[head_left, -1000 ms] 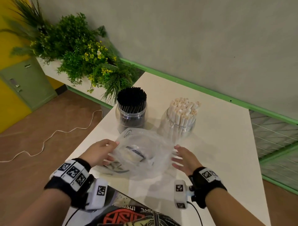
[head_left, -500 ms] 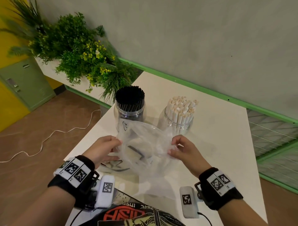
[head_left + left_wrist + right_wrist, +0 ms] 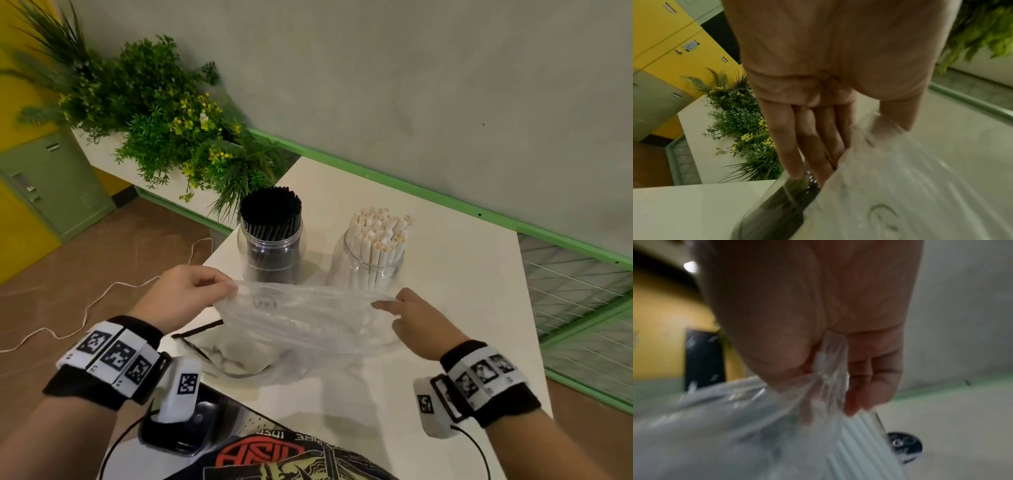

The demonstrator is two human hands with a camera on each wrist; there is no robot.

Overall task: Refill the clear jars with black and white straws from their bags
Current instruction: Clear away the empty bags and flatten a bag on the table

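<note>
Two jars (image 3: pixel 270 246) stood behind one clear bag (image 3: pixel 308 318), pinched by left hand (image 3: pixel 185 294) and right hand (image 3: pixel 414 318).

A white table (image 3: pixel 445 274) is set against a grey wall (image 3: pixel 411 85) edged by a green rail (image 3: pixel 394 180). Leafy plants with yellow flowers (image 3: pixel 164 123) are seen in a white planter, with yellow and green lockers (image 3: pixel 44 181) and a white cord (image 3: pixel 85 311) on the brown floor.

You are in what looks like a café or canteen corner: jars of straws (image 3: pixel 270 236) on a white counter (image 3: pixel 445 308), a planter of artificial greenery (image 3: pixel 164 116), yellow and green lockers (image 3: pixel 44 185), green-trimmed grey wall (image 3: pixel 411 85).
</note>
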